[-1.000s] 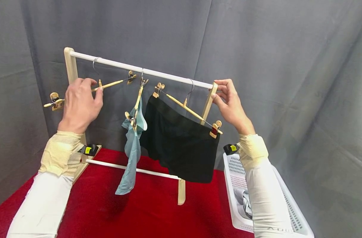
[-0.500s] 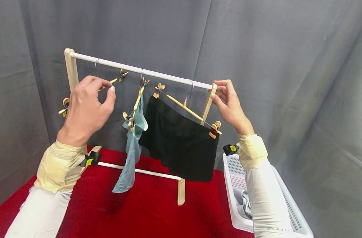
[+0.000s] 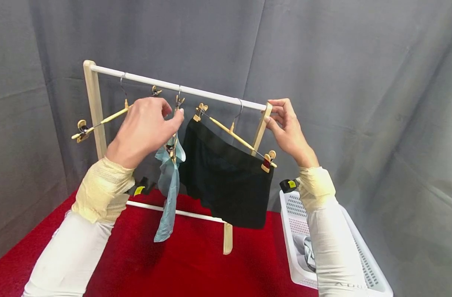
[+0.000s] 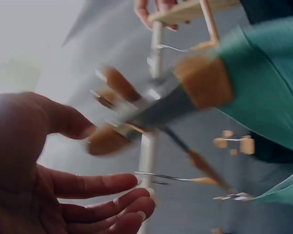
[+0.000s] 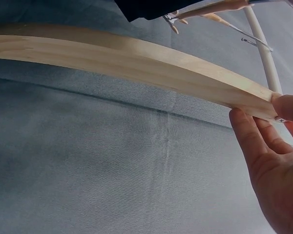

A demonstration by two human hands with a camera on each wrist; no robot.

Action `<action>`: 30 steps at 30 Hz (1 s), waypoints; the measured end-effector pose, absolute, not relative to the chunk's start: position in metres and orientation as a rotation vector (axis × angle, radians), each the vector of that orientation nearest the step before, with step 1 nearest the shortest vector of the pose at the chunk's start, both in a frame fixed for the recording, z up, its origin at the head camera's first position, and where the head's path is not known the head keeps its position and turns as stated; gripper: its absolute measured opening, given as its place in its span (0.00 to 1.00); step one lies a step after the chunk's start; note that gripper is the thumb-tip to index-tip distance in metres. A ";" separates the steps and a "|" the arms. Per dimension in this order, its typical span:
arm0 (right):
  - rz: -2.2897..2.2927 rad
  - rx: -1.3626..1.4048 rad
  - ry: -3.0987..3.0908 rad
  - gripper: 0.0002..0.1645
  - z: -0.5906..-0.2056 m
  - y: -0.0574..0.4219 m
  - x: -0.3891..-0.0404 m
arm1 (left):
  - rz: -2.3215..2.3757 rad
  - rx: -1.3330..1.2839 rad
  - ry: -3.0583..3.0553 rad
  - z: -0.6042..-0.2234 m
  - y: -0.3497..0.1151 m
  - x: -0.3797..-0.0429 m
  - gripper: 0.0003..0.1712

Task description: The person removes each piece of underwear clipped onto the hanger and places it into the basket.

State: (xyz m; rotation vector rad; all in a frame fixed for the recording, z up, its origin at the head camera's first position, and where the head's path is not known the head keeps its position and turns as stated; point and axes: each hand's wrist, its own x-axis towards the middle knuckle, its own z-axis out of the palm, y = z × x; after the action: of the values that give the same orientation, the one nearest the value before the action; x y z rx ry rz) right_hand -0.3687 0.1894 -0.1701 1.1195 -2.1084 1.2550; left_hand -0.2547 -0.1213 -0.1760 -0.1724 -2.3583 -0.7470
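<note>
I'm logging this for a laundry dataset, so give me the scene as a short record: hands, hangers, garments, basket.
Left hand: thumb apart from fingers, near a clip of the middle hanger; contact unclear
Right hand: holds the right post near its top
Left hanger: hooked on the white top bar
Middle hanger: light-blue garment clipped on
Right hanger: black garment clipped on
White basket: at right, cloth inside

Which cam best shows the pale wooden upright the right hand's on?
Right wrist: the pale wooden upright crosses the frame large and mostly unobstructed. Head: black fabric shorts hide its middle. Left wrist: only a short piece near the top edge.
</note>
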 end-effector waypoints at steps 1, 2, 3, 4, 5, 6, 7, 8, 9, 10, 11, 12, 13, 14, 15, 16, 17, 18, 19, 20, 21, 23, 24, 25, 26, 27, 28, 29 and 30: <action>1.253 1.121 -2.107 0.24 -0.170 0.189 -0.369 | -0.757 -0.175 -2.375 -0.176 -0.123 -0.261 0.25; 1.253 1.122 -2.106 0.24 -0.170 0.188 -0.369 | -0.771 -0.177 -2.392 -0.177 -0.125 -0.268 0.24; 1.254 1.123 -2.106 0.24 -0.170 0.188 -0.369 | -0.788 -0.177 -2.412 -0.179 -0.128 -0.274 0.24; 1.247 1.121 -2.109 0.24 -0.171 0.187 -0.369 | -0.804 -0.180 -2.427 -0.182 -0.129 -0.280 0.24; 1.239 1.119 -2.112 0.24 -0.171 0.187 -0.368 | -0.825 -0.181 -2.444 -0.185 -0.131 -0.285 0.23; 1.235 1.117 -2.114 0.24 -0.172 0.186 -0.368 | -0.844 -0.176 -2.463 -0.187 -0.132 -0.289 0.23; 1.231 1.117 -2.116 0.24 -0.172 0.186 -0.367 | -0.861 -0.166 -2.479 -0.190 -0.133 -0.292 0.24; 1.229 1.117 -2.118 0.24 -0.173 0.186 -0.367 | -0.874 -0.155 -2.493 -0.192 -0.134 -0.295 0.24; 1.226 1.117 -2.119 0.24 -0.173 0.185 -0.367 | -0.882 -0.148 -2.498 -0.194 -0.134 -0.296 0.24; 1.223 1.116 -2.120 0.24 -0.173 0.185 -0.366 | -0.887 -0.145 -2.495 -0.196 -0.135 -0.298 0.24; 1.226 1.117 -2.117 0.24 -0.173 0.184 -0.366 | -0.894 -0.139 -2.493 -0.197 -0.136 -0.299 0.24; 1.224 1.114 -2.118 0.24 -0.172 0.184 -0.366 | -0.896 -0.138 -2.488 -0.197 -0.137 -0.299 0.24; 1.225 1.113 -2.117 0.24 -0.172 0.183 -0.365 | -0.895 -0.139 -2.483 -0.198 -0.137 -0.299 0.24; 1.229 1.113 -2.114 0.24 -0.172 0.182 -0.365 | -0.891 -0.141 -2.479 -0.198 -0.138 -0.299 0.23; 1.231 1.111 -2.113 0.24 -0.171 0.182 -0.365 | -0.883 -0.139 -2.477 -0.198 -0.139 -0.299 0.22; 1.231 1.111 -2.113 0.24 -0.171 0.181 -0.365 | -0.874 -0.138 -2.479 -0.199 -0.139 -0.298 0.22; 1.234 1.110 -2.113 0.24 -0.170 0.181 -0.365 | -0.866 -0.140 -2.482 -0.199 -0.140 -0.298 0.21; 1.233 1.106 -2.116 0.24 -0.170 0.181 -0.364 | -0.858 -0.144 -2.488 -0.199 -0.140 -0.298 0.21; 1.233 1.105 -2.116 0.24 -0.170 0.181 -0.364 | -0.854 -0.147 -2.494 -0.199 -0.141 -0.297 0.21; 1.229 1.101 -2.121 0.24 -0.169 0.181 -0.364 | -0.849 -0.156 -2.498 -0.200 -0.141 -0.297 0.20; 1.227 1.098 -2.123 0.24 -0.169 0.181 -0.364 | -0.850 -0.167 -2.502 -0.200 -0.141 -0.297 0.20; 1.223 1.090 -2.128 0.24 -0.170 0.181 -0.364 | -0.881 -0.188 -2.515 -0.201 -0.142 -0.297 0.18; 1.225 1.090 -2.127 0.24 -0.170 0.181 -0.365 | -0.897 -0.196 -2.520 -0.202 -0.143 -0.296 0.17; 1.233 1.095 -2.123 0.24 -0.171 0.181 -0.365 | -0.917 -0.204 -2.523 -0.202 -0.143 -0.296 0.16; 1.242 1.099 -2.119 0.24 -0.171 0.181 -0.366 | -0.935 -0.211 -2.525 -0.203 -0.144 -0.296 0.15; 1.250 1.103 -2.114 0.24 -0.172 0.181 -0.366 | -0.958 -0.216 -2.526 -0.204 -0.145 -0.296 0.14; 1.256 1.107 -2.111 0.24 -0.172 0.181 -0.367 | -0.984 -0.221 -2.523 -0.204 -0.145 -0.295 0.14; 1.268 1.112 -2.105 0.24 -0.173 0.181 -0.368 | -1.003 -0.226 -2.518 -0.205 -0.146 -0.295 0.14; 1.281 1.116 -2.098 0.24 -0.173 0.181 -0.368 | -1.018 -0.236 -2.508 -0.206 -0.147 -0.295 0.14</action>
State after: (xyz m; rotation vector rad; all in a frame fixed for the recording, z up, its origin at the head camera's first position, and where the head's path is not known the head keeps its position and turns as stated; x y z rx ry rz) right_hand -0.3683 0.1815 -0.1731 1.1162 -2.0977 1.2814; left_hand -0.2948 -0.1474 -0.2055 -0.2362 -2.5085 -1.0181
